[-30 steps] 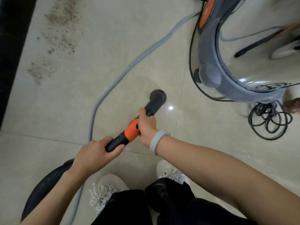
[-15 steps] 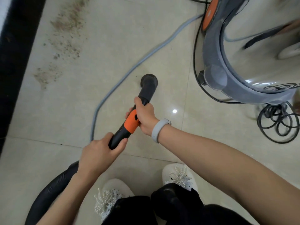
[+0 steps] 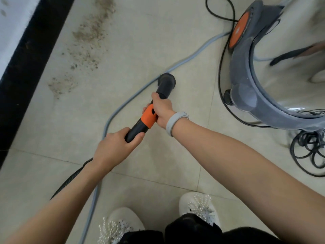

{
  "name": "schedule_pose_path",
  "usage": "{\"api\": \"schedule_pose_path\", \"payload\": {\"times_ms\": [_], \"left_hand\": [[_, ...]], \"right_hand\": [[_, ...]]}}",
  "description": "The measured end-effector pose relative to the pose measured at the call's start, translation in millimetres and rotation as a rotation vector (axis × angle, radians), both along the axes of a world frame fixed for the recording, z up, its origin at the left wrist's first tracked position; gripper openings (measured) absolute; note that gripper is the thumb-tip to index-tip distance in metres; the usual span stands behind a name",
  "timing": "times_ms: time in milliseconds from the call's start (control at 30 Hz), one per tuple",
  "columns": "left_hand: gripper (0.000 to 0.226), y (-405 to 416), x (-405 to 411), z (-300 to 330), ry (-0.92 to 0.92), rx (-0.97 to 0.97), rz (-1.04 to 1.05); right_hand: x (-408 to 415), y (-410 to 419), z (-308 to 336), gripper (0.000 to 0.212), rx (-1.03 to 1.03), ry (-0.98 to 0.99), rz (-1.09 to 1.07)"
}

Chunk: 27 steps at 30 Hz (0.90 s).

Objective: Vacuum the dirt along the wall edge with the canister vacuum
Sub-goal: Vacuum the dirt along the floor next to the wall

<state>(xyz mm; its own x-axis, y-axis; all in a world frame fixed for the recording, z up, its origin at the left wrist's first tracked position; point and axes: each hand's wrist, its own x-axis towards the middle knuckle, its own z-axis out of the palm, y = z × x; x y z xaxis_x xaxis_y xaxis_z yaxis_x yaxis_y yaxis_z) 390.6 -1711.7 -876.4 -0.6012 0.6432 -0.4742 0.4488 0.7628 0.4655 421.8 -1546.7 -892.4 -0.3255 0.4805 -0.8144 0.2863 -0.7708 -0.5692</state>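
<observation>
Two hands, left hand (image 3: pixel 114 148), right hand (image 3: pixel 162 110), gripping black-orange tubular wand (image 3: pixel 149 111); gritty brown dirt (image 3: pixel 84 48) by baseboard

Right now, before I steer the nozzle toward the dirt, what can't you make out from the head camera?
- Nozzle mouth: faces down, so contact with the floor is unclear.
- Black hose: the left hand and forearm cover where it joins the wand.
- Canister vacuum: cut off by the right and top edges and blurred; no switch visible.
- Dirt: runs past the top edge, extent unknown.
- Cord coil: its end is out of frame.
</observation>
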Motion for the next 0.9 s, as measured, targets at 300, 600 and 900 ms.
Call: {"api": "schedule_pose_path", "payload": {"times_ms": [300, 600, 900], "left_hand": [[0.036, 84, 7, -3, 0.084, 0.061, -0.285], [0.045, 18, 6, -9, 0.031, -0.104, -0.351], [0.044, -30, 6, -4, 0.076, -0.136, -0.173]], "right_hand": [[28, 126, 15, 0.016, 0.095, -0.071, -0.167], [66, 42, -5, 0.025, -0.054, -0.045, -0.224], [27, -14, -4, 0.029, -0.028, -0.065, 0.000]]}}
